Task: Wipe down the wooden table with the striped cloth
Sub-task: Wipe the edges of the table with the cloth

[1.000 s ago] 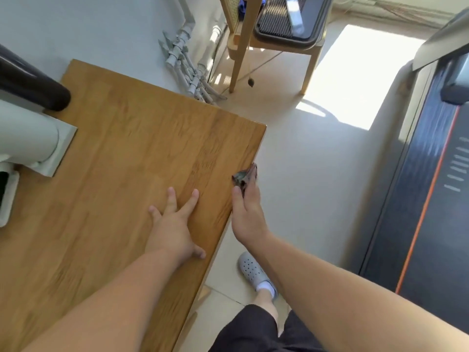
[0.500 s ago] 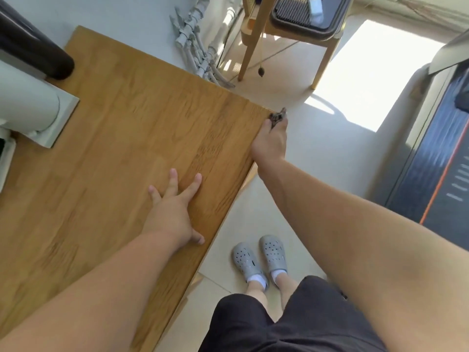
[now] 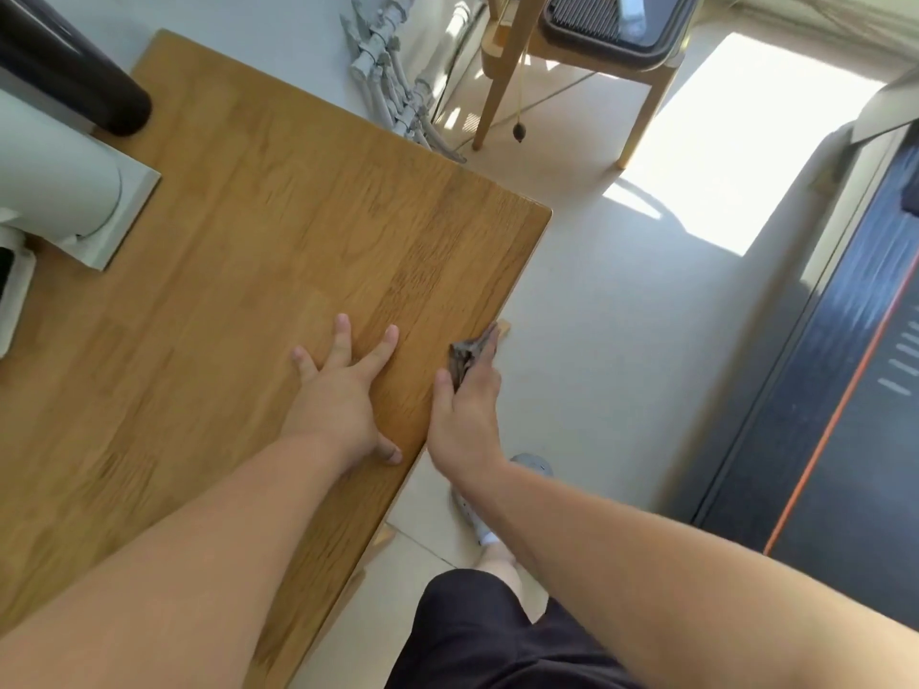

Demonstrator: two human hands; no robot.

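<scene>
The table (image 3: 278, 251) is honey-brown with darker grain streaks. The cloth (image 3: 461, 358) is grey-brown with dark stripes. The shorts (image 3: 477, 639) are black, the treadmill (image 3: 875, 464) dark with an orange line.

On my table (image 3: 278, 231), open wood runs to the far right corner; a white stand (image 3: 64, 191) and black tube (image 3: 74, 77) block the left edge.

Pale floor (image 3: 597, 340) w/ sun patch (image 3: 746, 141), wooden chair (image 3: 501, 72), treadmill (image 3: 820, 464) at rt.
</scene>
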